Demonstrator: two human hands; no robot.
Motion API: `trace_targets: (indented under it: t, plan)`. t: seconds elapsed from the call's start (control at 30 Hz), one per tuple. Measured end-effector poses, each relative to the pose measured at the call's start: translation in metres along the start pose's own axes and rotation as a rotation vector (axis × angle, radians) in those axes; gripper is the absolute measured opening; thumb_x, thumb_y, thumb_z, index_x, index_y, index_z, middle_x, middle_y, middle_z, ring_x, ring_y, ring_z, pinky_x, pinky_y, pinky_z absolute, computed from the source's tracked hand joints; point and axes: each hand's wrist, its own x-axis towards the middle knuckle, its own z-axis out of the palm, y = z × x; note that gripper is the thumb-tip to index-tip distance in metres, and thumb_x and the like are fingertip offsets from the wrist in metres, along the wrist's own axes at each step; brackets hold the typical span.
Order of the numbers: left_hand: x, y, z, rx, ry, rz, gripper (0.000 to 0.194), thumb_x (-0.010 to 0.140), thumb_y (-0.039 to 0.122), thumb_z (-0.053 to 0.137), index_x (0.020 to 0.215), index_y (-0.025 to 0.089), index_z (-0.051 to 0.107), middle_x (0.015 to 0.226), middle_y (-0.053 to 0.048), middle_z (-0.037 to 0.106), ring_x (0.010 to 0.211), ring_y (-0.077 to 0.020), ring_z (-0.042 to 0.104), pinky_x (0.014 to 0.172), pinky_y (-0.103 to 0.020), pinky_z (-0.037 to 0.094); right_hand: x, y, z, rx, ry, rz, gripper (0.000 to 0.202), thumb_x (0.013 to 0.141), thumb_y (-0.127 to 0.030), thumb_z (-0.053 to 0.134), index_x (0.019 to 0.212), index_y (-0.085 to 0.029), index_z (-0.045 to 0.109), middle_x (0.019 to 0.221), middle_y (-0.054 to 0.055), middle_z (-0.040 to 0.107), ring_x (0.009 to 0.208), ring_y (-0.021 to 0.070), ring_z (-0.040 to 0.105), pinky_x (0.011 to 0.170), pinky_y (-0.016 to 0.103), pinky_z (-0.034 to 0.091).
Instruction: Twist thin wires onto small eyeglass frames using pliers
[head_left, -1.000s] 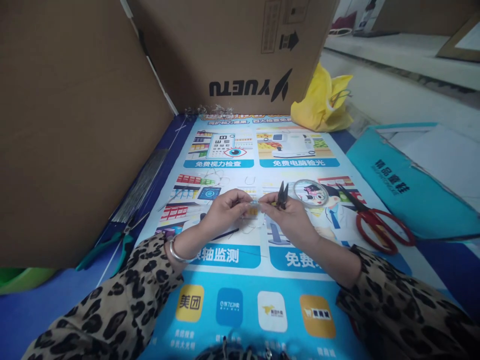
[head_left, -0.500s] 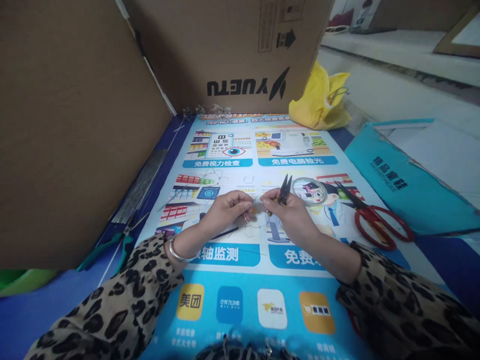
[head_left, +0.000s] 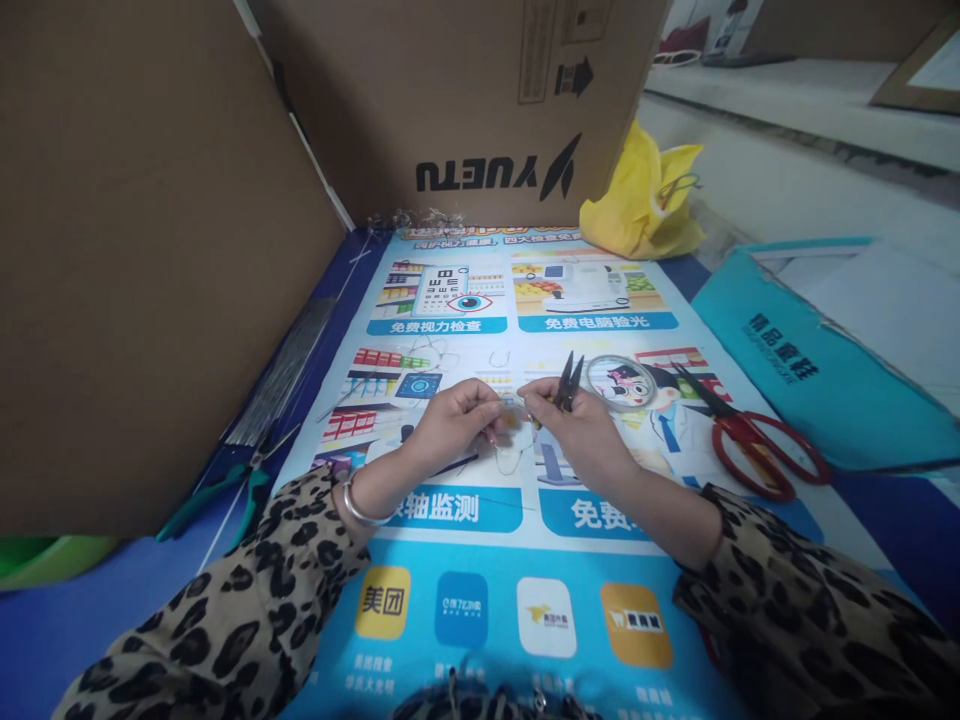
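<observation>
Both hands are close together over the printed poster (head_left: 525, 550). My left hand (head_left: 459, 415), with a silver bangle at the wrist, pinches a thin wire (head_left: 511, 462) that hangs in a loop below the fingers. My right hand (head_left: 574, 420) is closed around small dark-tipped pliers (head_left: 569, 380), their jaws pointing up and slightly apart. Its thumb and index finger also pinch near the wire's upper part. The exact hold on the wire is too small to make out.
Red-handled scissors (head_left: 765, 455) lie at the right, near a teal box (head_left: 810, 370). A yellow bag (head_left: 641, 205) sits at the back. Green-handled pliers (head_left: 217, 495) and a bundle of wires (head_left: 281, 375) are at the left, beside tall cardboard (head_left: 150, 250). A round clear dish (head_left: 619, 382) stands behind my right hand.
Slightly more space shows between the fingertips of my two hands, and the pliers' jaws look a little wider apart. The rest of the scene is nearly the same.
</observation>
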Motion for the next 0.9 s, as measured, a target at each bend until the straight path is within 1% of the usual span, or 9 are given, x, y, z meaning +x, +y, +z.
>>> trace_targets:
  t: [0.1, 0.2, 0.37, 0.47, 0.63, 0.9]
  plan:
    - [0.0, 0.001, -0.001, 0.021, 0.052, 0.004, 0.022, 0.078, 0.034, 0.061, 0.076, 0.015, 0.049, 0.062, 0.002, 0.061, 0.049, -0.008, 0.056, 0.048, -0.019, 0.043, 0.0, 0.001, -0.001, -0.016, -0.019, -0.004, 0.022, 0.078, -0.041, 0.058, 0.079, -0.019, 0.062, 0.07, -0.001, 0.059, 0.067, 0.0129, 0.051, 0.065, 0.028, 0.04]
    - [0.0, 0.0, -0.001, 0.006, 0.069, 0.023, 0.023, 0.078, 0.034, 0.061, 0.076, 0.016, 0.048, 0.061, 0.002, 0.06, 0.05, -0.0088, 0.056, 0.051, -0.021, 0.045, -0.001, 0.001, 0.0, -0.044, -0.013, -0.004, 0.02, 0.078, -0.038, 0.058, 0.074, -0.019, 0.061, 0.069, -0.001, 0.058, 0.066, 0.0126, 0.051, 0.064, 0.028, 0.04]
    - [0.002, -0.005, 0.0, -0.011, 0.039, 0.063, 0.024, 0.082, 0.038, 0.057, 0.076, 0.016, 0.05, 0.065, 0.002, 0.059, 0.055, -0.0093, 0.058, 0.056, -0.022, 0.046, -0.001, 0.002, 0.002, -0.068, 0.012, -0.01, 0.016, 0.075, -0.035, 0.06, 0.072, -0.019, 0.059, 0.065, -0.002, 0.057, 0.062, 0.0118, 0.049, 0.06, 0.027, 0.039]
    - [0.002, -0.005, 0.001, -0.051, 0.019, 0.051, 0.026, 0.082, 0.039, 0.057, 0.076, 0.015, 0.049, 0.065, 0.002, 0.059, 0.055, -0.0091, 0.057, 0.056, -0.022, 0.045, -0.001, 0.005, 0.003, -0.046, 0.01, -0.009, 0.016, 0.075, -0.035, 0.06, 0.073, -0.019, 0.058, 0.064, -0.002, 0.057, 0.061, 0.0121, 0.05, 0.06, 0.028, 0.039]
    - [0.002, -0.008, 0.001, -0.128, -0.036, 0.028, 0.028, 0.08, 0.041, 0.059, 0.075, 0.016, 0.049, 0.064, 0.002, 0.058, 0.053, -0.0089, 0.056, 0.055, -0.022, 0.044, 0.0, 0.008, 0.003, -0.018, -0.031, -0.015, 0.016, 0.075, -0.035, 0.06, 0.072, -0.02, 0.058, 0.063, -0.002, 0.057, 0.059, 0.0119, 0.049, 0.06, 0.028, 0.039]
    - [0.002, -0.009, 0.002, -0.101, -0.061, 0.017, 0.029, 0.081, 0.043, 0.058, 0.075, 0.015, 0.049, 0.066, 0.002, 0.057, 0.052, -0.0088, 0.055, 0.053, -0.023, 0.043, -0.002, 0.001, 0.003, -0.01, -0.036, -0.02, 0.015, 0.075, -0.033, 0.059, 0.07, -0.02, 0.056, 0.061, -0.002, 0.057, 0.058, 0.0114, 0.048, 0.058, 0.028, 0.038]
